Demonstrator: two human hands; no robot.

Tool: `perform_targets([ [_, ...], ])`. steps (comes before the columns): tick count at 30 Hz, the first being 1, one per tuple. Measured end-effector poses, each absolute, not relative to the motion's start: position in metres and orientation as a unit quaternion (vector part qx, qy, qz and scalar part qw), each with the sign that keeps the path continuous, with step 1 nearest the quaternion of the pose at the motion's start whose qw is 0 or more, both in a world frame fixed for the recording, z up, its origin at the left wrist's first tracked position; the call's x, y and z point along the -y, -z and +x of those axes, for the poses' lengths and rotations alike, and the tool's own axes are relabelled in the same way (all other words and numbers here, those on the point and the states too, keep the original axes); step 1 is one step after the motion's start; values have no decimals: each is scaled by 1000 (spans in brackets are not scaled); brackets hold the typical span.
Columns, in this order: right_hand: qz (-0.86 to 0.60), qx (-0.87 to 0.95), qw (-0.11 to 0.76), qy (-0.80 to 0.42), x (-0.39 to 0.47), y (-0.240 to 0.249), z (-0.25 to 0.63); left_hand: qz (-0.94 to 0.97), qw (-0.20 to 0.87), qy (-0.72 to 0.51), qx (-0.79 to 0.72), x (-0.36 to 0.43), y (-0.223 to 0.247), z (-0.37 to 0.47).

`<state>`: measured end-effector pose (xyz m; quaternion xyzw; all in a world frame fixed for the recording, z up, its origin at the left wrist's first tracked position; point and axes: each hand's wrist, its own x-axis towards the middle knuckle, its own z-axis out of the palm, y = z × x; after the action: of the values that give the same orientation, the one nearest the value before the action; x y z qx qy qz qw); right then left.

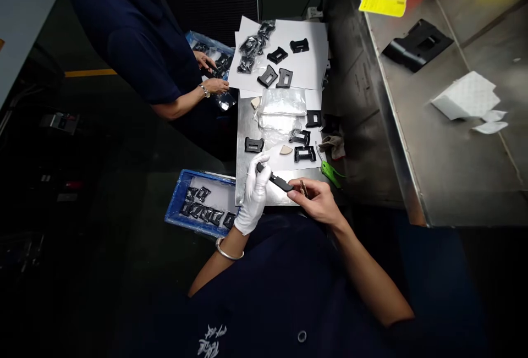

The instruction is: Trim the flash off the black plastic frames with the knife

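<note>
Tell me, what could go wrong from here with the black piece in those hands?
It might slip: the gloved left hand and bare right hand hold the black piece above the metal bench, so a drop could scratch it.

The bare fingers touching its end might leave smudges.

The green-handled tool lies close to the right hand, so a careless sweep could knock it.

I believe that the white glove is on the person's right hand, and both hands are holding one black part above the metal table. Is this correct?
Not quite: the head view shows the white glove on the left hand, not the right hand. The rest is correct: both hands are holding one black part above the metal table.
</note>
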<state>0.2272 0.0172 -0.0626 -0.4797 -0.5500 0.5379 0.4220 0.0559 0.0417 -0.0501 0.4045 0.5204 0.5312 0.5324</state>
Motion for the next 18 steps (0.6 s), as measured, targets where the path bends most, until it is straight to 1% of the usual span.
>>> perform_targets([
  [2,-467,566,415,-538,-16,61,231,505,474,-500,-519,-40,50,46],
  [4,-454,576,413,-539,-16,60,233,537,469,-472,-518,-39,52,40],
  [7,-450,587,410,-533,-16,56,233,528,472,-452,-543,-38,56,40],
  [12,-463,606,400,-509,-16,52,234,480,465,-475,-572,-35,56,52],
  [18,-476,601,388,-511,-15,54,238,494,512,-445,-544,-32,52,49],
])
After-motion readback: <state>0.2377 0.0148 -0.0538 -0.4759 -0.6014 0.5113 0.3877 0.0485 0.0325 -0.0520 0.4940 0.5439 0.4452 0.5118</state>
